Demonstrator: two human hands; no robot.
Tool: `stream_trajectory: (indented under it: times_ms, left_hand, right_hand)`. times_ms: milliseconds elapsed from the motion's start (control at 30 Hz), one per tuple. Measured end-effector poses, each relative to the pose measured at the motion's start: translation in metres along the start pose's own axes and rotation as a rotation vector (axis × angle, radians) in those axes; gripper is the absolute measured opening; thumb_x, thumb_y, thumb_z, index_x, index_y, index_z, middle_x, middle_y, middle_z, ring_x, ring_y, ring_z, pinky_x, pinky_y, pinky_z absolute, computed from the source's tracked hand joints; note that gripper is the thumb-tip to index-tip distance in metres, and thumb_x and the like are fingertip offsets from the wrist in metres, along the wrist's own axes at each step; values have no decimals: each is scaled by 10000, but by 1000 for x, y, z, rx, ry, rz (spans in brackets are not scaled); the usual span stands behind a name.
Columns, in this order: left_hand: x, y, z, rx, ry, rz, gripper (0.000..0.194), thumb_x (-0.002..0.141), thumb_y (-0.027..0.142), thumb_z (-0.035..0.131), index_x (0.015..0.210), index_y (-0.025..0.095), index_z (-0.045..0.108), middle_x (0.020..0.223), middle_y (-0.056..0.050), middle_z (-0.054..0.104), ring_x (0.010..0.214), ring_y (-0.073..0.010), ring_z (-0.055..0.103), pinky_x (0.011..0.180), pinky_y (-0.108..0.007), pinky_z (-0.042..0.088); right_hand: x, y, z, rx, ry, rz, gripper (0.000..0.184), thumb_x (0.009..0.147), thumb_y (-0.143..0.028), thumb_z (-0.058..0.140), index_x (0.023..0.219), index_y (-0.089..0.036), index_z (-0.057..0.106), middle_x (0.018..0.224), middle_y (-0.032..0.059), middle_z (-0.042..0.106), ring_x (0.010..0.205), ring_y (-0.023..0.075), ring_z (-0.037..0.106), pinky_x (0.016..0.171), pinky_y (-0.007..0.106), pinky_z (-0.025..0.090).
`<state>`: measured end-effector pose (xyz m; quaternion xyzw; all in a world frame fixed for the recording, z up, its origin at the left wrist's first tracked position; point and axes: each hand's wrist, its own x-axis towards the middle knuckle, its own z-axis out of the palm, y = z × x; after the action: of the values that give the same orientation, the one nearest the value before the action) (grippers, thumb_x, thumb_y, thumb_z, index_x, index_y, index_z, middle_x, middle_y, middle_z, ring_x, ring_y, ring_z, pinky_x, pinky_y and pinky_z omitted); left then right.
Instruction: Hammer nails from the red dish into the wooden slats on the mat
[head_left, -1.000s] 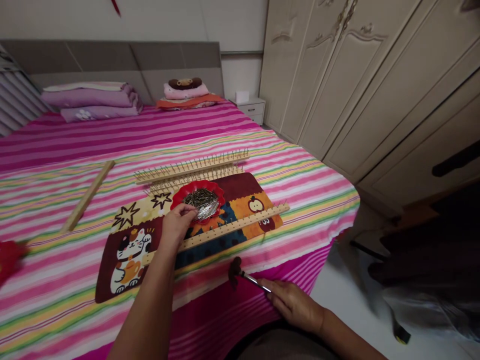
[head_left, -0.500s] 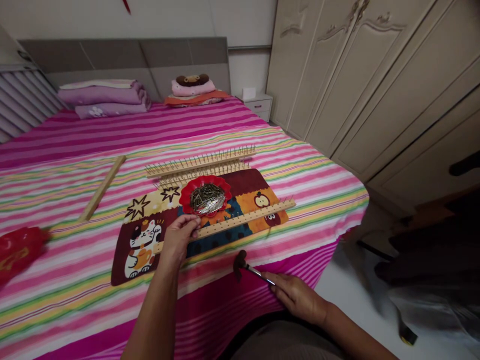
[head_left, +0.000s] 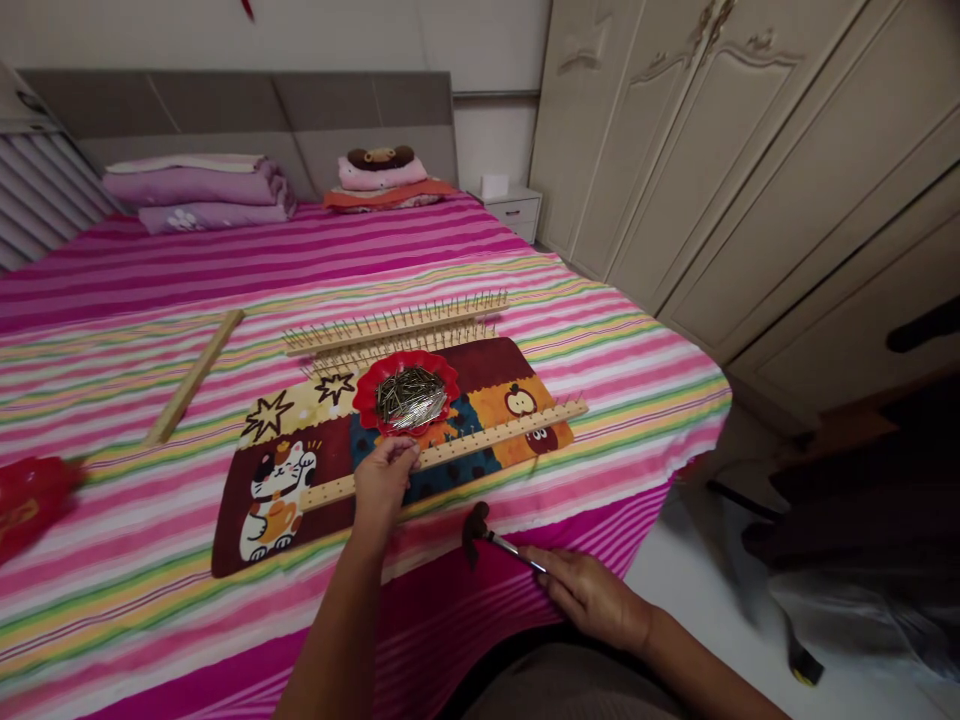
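My left hand [head_left: 384, 480] is over the near wooden strip [head_left: 506, 430], its thumb and fingers pinched together just above the wood. What sits between the fingertips is too small to make out. Rows of small holes run along this strip, and a few nails stand at its right end. Just behind my fingers, a red scalloped bowl [head_left: 365, 408] holds a heap of loose nails [head_left: 411, 397]. My right hand [head_left: 592, 595] grips a hammer [head_left: 510, 546] by its handle, with the dark head low by the bed's front edge.
Beyond the bowl lie wooden strips [head_left: 405, 326] bristling with upright nails. A patterned mat [head_left: 345, 515] is under the near strip. At left are a plain wooden bar [head_left: 196, 375] and a red object [head_left: 34, 505]. Folded bedding [head_left: 199, 190] rests by the headboard; wardrobes [head_left: 675, 150] stand right.
My left hand has shifted right along the near strip, uncovering more of its left end. My right hand and the hammer have hardly moved. The view has turned slightly.
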<state>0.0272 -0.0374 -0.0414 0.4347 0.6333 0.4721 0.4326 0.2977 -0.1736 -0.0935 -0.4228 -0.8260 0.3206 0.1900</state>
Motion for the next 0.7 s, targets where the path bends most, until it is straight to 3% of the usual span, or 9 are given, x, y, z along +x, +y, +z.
stream_trajectory:
  times_ms: [233, 333, 400, 467, 567, 700]
  left_hand:
    - [-3, 0, 1, 265, 19, 121, 186, 633, 387, 587, 675, 209, 620, 537, 37, 579, 533, -118, 515, 523, -228, 375]
    - [-3, 0, 1, 358, 29, 205, 168, 652, 368, 566, 687, 218, 632, 600, 27, 611, 577, -129, 536, 594, -245, 400]
    - [-3, -1, 1, 396, 32, 242, 155, 653, 353, 565, 691, 221, 636, 641, 20, 624, 611, -136, 551, 626, -251, 409]
    - [-3, -2, 1, 412, 32, 263, 143, 657, 340, 560, 687, 223, 636, 664, 16, 628, 630, -140, 557, 641, -253, 413]
    - [-2, -4, 1, 421, 34, 276, 132, 672, 328, 550, 679, 226, 633, 667, 17, 627, 627, -140, 554, 639, -253, 414]
    - [-2, -5, 1, 433, 41, 285, 119, 681, 312, 548, 663, 225, 627, 658, 19, 623, 615, -136, 551, 635, -250, 418]
  right_hand:
    - [0, -5, -8, 70, 2, 5, 407, 951, -224, 359, 1344, -197, 460, 989, 109, 702, 831, 204, 662, 739, 327, 527]
    - [2, -23, -18, 257, 45, 28, 387, 946, -237, 401, 1324, -229, 480, 1065, 83, 684, 907, 181, 652, 780, 291, 521]
    - [9, -42, -28, 486, 125, 100, 368, 940, -275, 429, 1298, -237, 502, 870, 38, 684, 724, 146, 647, 645, 252, 523]
    - [22, -63, -39, 699, 201, 186, 378, 946, -313, 414, 1311, -239, 476, 570, -63, 523, 414, 80, 474, 414, 189, 407]
    - [53, -89, -57, 836, 258, 247, 397, 914, -335, 461, 1296, -229, 484, 562, -79, 458, 371, 54, 380, 329, 155, 280]
    - [95, -102, -68, 882, 242, 357, 386, 877, -294, 467, 1258, -260, 518, 568, -80, 478, 342, 51, 379, 277, 137, 277]
